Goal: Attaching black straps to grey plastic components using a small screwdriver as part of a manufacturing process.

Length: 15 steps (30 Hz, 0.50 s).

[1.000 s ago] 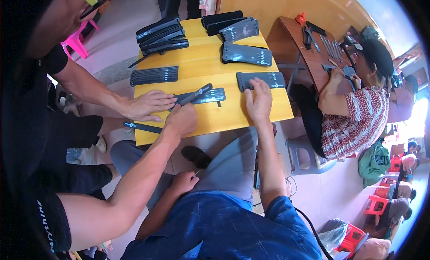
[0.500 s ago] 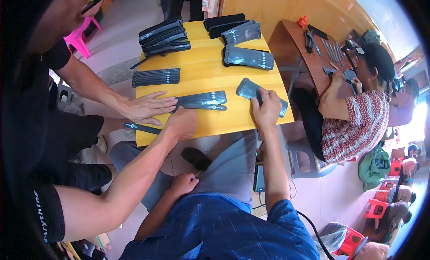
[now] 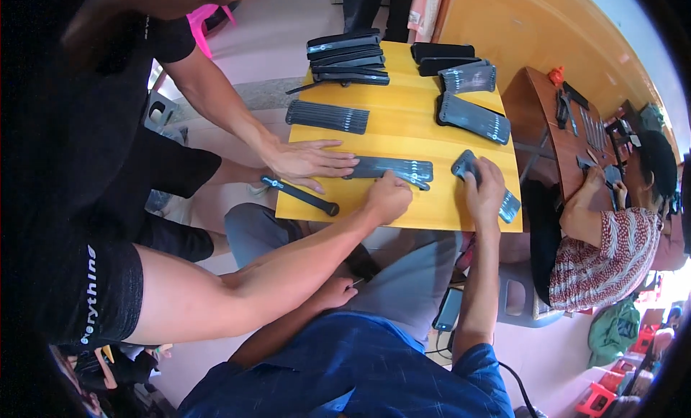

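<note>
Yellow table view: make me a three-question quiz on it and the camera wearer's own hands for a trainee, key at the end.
1. True or false: the wearer's right hand is apart from every stack.

2. Where is the wearer's left hand?
a) flat on the yellow table
b) near the lap
c) out of view

3. Fill the gap: one end of the single dark strip juts out past the table's ____ edge, as seen in the picture.

Key:
1. False; it is on a stack of dark strips.
2. b
3. left
</note>
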### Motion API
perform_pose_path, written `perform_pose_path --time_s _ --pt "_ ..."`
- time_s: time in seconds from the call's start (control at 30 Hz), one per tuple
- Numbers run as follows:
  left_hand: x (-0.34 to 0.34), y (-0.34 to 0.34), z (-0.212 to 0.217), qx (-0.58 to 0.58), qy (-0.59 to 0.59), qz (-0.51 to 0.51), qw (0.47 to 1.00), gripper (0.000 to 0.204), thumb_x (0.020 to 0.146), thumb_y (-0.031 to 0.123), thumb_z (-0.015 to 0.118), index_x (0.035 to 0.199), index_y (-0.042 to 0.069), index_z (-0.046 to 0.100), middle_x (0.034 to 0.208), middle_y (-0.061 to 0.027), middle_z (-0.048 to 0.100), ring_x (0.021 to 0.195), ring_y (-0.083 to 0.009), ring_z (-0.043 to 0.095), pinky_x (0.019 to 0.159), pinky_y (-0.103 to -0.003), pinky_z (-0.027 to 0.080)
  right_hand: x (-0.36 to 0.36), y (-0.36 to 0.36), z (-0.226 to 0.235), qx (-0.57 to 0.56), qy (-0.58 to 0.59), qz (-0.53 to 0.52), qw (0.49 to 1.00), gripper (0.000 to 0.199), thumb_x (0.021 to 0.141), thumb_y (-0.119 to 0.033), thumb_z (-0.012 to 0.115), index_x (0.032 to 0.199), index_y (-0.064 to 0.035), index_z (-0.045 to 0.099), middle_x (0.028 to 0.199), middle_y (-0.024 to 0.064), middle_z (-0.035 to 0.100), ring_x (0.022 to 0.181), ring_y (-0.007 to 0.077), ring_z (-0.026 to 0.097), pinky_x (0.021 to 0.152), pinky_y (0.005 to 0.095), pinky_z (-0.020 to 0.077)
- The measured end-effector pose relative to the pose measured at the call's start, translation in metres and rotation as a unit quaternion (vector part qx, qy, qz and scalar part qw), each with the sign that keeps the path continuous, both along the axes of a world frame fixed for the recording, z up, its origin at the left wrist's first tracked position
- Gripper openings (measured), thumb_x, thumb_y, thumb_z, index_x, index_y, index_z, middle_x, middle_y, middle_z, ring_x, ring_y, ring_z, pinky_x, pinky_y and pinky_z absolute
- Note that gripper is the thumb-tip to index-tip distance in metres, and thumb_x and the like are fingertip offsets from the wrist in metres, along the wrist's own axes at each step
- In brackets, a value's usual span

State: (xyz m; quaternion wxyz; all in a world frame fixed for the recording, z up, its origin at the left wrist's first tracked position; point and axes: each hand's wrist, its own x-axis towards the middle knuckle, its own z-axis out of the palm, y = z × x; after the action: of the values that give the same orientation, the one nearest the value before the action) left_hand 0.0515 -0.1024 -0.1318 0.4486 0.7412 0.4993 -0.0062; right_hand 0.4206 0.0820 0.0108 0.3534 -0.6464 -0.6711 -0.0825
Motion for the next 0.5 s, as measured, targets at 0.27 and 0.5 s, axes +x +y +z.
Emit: perform_pose_path --time_s 0.27,0.5 --pt "0.002 0.001 0.019 0.020 0.006 0.000 1.000 0.042 0.099 0.044 0.061 0.102 0.003 0.071 0.096 -0.0247 0.073 0.091 -0.0442 0.070 0.083 -0.055 0.054 -0.151 0.114 0.027 -0.071 -0.046 0.309 0.947 0.027 0.085 -0.003 0.062 0.109 -0.0107 0.073 0.135 0.0172 0.066 0.130 0.0422 0.056 0.110 0.0531 0.0427" --pt "0.000 -0.001 0.025 0.021 -0.029 0.020 0.999 0.041 0.099 0.041 0.061 0.101 0.001 0.070 0.094 -0.0249 0.072 0.089 -0.0425 0.070 0.083 -0.054 0.053 -0.195 0.147 0.025 -0.272 -0.206 0.281 0.897 0.048 0.090 -0.014 0.061 0.137 -0.0205 0.067 0.151 0.0143 0.053 0.147 0.0355 0.042 0.119 0.0612 0.0331"
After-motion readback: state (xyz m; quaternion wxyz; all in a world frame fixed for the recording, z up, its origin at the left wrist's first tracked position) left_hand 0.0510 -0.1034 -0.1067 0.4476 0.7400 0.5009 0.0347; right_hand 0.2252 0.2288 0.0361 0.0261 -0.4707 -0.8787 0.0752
